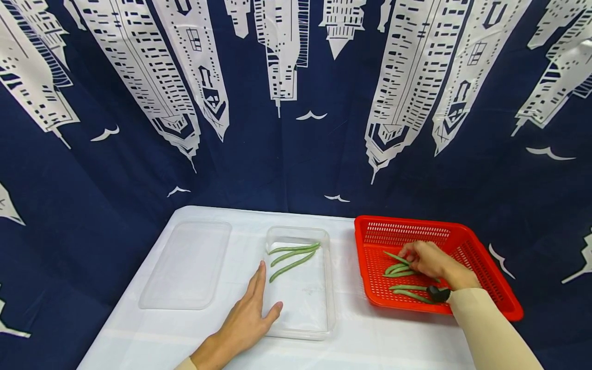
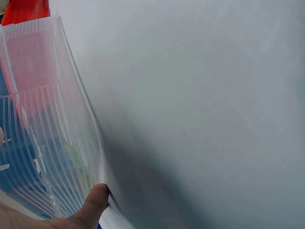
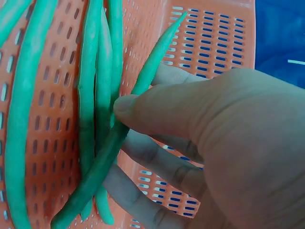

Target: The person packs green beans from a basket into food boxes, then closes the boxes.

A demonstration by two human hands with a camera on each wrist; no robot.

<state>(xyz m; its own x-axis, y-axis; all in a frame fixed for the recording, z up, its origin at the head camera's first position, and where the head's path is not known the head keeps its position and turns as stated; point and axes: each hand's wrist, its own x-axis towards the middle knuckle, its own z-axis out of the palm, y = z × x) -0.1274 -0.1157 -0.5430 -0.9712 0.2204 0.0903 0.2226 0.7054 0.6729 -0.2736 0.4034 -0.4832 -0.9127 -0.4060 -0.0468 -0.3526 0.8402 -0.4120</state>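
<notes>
My right hand [image 1: 430, 259] is inside a red plastic basket [image 1: 497, 277], pinching one green bean [image 3: 150, 69] between thumb and fingers. Several other green beans [image 1: 409, 288] lie on the basket's floor beside it. At the centre of the table stands a clear plastic container [image 1: 331, 308], with three beans [image 1: 293, 265] at its far end. Along the container's left side rests my left hand [image 1: 247, 318], fingers straight against the outer wall. The thumb [image 2: 96, 198] touches the rim in the left wrist view; the other fingers are mostly hidden there.
A flat translucent lid [image 1: 185, 267] lies on the white table [image 1: 240, 221], left of the container. Behind the table hangs a dark blue cloth [image 1: 277, 169] printed with white buildings and birds. The basket reaches the table's right edge.
</notes>
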